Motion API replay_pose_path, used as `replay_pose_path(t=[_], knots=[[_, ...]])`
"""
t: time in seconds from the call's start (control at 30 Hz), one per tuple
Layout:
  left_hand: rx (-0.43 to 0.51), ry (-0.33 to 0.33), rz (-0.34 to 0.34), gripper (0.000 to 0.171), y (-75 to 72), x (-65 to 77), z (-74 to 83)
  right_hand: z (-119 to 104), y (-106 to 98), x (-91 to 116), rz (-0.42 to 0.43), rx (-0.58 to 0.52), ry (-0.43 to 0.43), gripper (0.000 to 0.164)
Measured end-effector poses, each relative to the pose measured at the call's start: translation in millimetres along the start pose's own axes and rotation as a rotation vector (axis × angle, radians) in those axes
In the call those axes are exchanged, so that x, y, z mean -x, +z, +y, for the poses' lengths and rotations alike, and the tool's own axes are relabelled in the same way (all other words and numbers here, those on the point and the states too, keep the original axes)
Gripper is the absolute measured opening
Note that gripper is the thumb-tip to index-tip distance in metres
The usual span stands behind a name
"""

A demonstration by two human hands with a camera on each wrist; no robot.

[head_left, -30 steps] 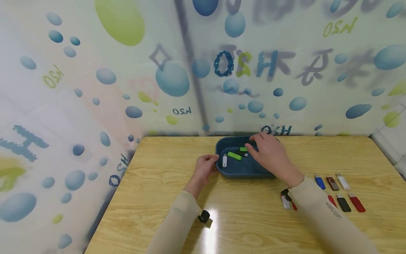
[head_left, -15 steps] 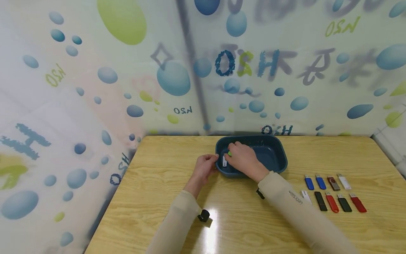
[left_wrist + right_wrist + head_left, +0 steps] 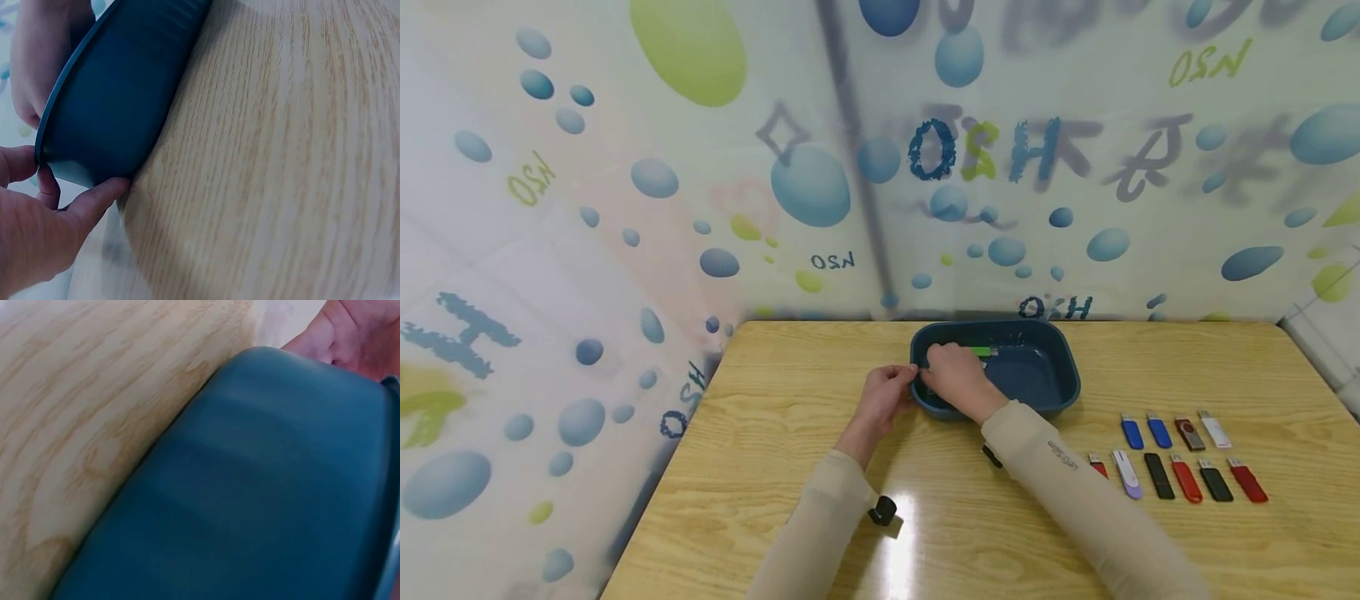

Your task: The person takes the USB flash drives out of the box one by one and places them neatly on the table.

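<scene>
A dark blue plastic bin (image 3: 1037,408) stands at the table's back edge. My left hand (image 3: 886,400) grips its left end, fingertips at the rim and one digit low on the wall in the left wrist view. My right hand (image 3: 958,377) reaches down inside the bin's left end, its fingertips hidden behind the hand and the wall. A green USB stick (image 3: 979,352) shows just beyond the right hand, on the bin floor. In the right wrist view the bin wall (image 3: 250,475) covers most of the picture.
Two rows of USB sticks lie on the right of the wooden table (image 3: 775,400); among them are a blue stick (image 3: 1158,432), a black stick (image 3: 1159,476) and a dark red stick (image 3: 1248,481). A patterned curtain (image 3: 880,167) hangs right behind the table.
My right hand has moved left across the bin to its left end, now covering where a white USB stick lay. The right sleeve's shift uncovers more sticks. My left hand stays at the bin.
</scene>
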State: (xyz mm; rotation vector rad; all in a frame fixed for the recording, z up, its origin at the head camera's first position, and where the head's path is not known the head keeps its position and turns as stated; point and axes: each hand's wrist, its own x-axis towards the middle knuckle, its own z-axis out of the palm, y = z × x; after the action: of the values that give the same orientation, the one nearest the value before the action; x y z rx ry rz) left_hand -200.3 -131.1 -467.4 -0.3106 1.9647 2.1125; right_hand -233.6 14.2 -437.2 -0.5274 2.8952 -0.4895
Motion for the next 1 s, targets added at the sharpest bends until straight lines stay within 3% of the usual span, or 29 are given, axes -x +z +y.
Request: replay_pose_path(t=[0.63,1.0], knots=[[-0.009,0.005,0.021,0.030,0.1,-0.1,-1.6,-6,12,-11,0.002,0.034,-0.012,0.023],[0.009,0.006,0.018,0.033,0.5,-0.7,-0.7,-5,11,-9,-0.010,0.016,-0.026,0.032]])
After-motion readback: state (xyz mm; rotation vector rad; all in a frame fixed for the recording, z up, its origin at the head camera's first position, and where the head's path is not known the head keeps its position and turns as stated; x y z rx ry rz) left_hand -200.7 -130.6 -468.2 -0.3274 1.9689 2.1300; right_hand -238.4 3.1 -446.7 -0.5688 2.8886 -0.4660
